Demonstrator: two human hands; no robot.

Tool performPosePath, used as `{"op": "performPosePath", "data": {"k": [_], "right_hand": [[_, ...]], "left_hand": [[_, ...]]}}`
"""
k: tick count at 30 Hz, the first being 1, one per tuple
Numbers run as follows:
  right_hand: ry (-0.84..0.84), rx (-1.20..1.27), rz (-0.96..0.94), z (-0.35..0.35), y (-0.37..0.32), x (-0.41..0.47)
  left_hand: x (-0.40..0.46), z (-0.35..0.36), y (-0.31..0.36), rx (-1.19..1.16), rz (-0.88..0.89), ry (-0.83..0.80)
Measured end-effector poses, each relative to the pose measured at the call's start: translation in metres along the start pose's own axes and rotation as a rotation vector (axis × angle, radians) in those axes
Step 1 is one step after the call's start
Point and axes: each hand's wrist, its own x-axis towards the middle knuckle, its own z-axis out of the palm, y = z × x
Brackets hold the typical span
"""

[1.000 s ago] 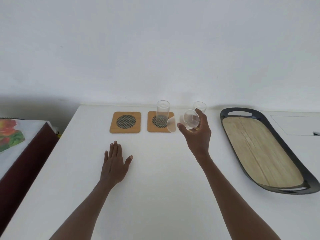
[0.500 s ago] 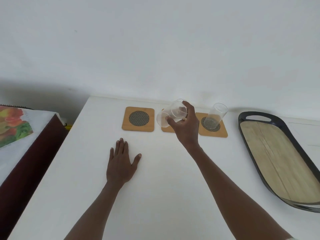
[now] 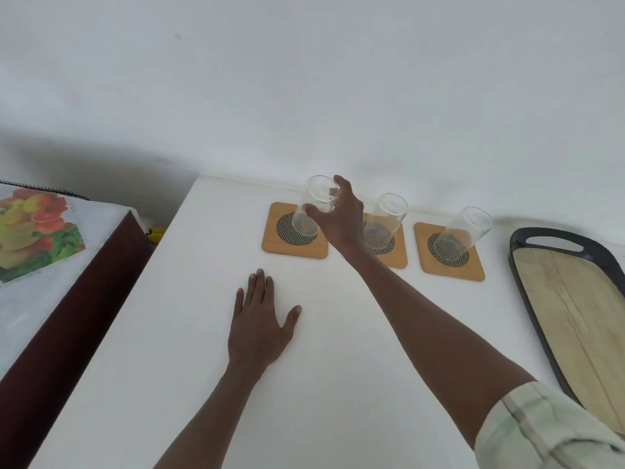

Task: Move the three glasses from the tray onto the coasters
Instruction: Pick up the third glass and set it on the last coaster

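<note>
Three wooden coasters lie in a row near the wall. My right hand [image 3: 338,214] grips a clear glass [image 3: 313,206] whose base rests on the left coaster [image 3: 270,243]. A second glass [image 3: 387,220] stands on the middle coaster [image 3: 400,258], partly hidden by my right wrist. A third glass [image 3: 463,233] stands on the right coaster [image 3: 473,270]. The dark oval tray [image 3: 527,275] with a wooden bottom lies at the right and holds nothing. My left hand [image 3: 258,328] rests flat on the white table, fingers apart, in front of the left coaster.
The white table [image 3: 189,333] ends at the wall behind the coasters and at its left edge. Beside that edge stands a lower dark cabinet [image 3: 61,333] covered by a cloth with a fruit print [image 3: 30,231].
My right hand carried the tilted glass leftward past the middle coaster, turned it upright and set it on the left coaster. The view shifted left. The left hand stayed flat.
</note>
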Motion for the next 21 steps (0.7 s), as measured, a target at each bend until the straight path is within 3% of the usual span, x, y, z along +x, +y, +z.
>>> {"op": "performPosePath", "data": {"k": [11, 21], "right_hand": [[-0.111, -0.107, 0.048, 0.039, 0.006, 0.018], [-0.102, -0.146, 0.024, 0.046, 0.005, 0.02]], "left_hand": [[0.0, 0.001, -0.001, -0.015, -0.007, 0.009], [0.001, 0.002, -0.002, -0.013, -0.012, 0.002]]}}
